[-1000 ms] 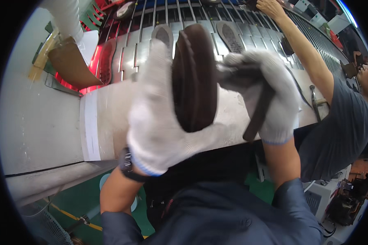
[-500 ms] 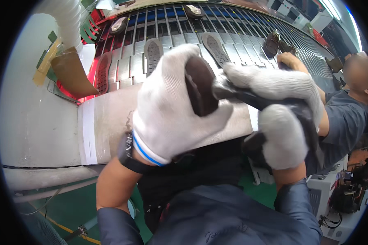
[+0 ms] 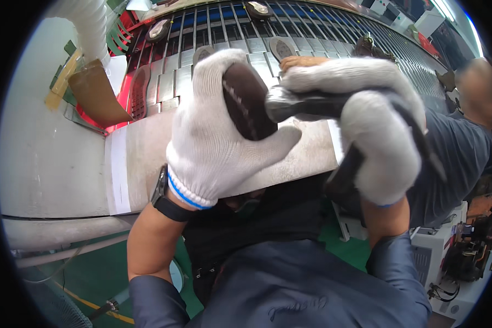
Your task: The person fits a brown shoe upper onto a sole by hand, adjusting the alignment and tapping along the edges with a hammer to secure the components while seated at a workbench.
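My left hand (image 3: 218,126), in a white knit glove, is wrapped round a dark brown shoe piece (image 3: 249,104) with a pale line along it. The piece's far side is hidden by the glove. Also gloved, my right hand (image 3: 380,145) is closed round a dark tool (image 3: 320,105) that has a rounded silver head and black arms sticking out past the glove. The tool's head is at the right edge of the shoe piece; whether they touch I cannot tell. Both hands are raised above the near ledge (image 3: 306,147) of a conveyor.
Across the slatted conveyor (image 3: 240,38) lie a red-lit sole (image 3: 139,92), a grey sole (image 3: 282,48) and several shoes, one a dark shoe (image 3: 158,31). A co-worker's bare hand (image 3: 306,61) reaches in from the right. A white hose (image 3: 90,33) hangs at left beside a brown flap (image 3: 98,93).
Both my hands have shifted left, carrying the shoe piece and the tool. The shoe piece has turned, showing more of its pale line. The co-worker's hand has moved left to a sole.
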A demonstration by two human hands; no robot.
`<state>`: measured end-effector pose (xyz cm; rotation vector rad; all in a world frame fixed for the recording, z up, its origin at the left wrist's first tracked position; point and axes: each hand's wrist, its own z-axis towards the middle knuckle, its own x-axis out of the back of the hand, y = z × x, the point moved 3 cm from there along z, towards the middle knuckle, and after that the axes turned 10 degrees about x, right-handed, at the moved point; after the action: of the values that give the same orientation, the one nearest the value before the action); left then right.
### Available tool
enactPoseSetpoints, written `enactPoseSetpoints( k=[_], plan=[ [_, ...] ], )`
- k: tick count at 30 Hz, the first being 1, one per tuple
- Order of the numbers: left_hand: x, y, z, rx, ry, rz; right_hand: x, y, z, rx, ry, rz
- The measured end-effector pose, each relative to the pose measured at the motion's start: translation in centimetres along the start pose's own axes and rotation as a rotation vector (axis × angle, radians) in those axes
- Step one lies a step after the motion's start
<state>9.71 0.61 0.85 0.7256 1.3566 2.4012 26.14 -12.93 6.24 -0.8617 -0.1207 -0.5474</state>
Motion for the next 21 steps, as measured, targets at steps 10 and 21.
enactPoseSetpoints(
  k=[10, 21],
  plan=[
    [2.2, 1.0, -4.8, -0.257, -0.160, 0.221, 0.1, 1.5, 1.3, -0.167, -0.192, 0.609],
    [11.0, -3.9, -12.3, 0.277, 0.507, -0.533, -6.1, 11.0, -10.2, 0.069, -0.217, -0.416]
  ],
)
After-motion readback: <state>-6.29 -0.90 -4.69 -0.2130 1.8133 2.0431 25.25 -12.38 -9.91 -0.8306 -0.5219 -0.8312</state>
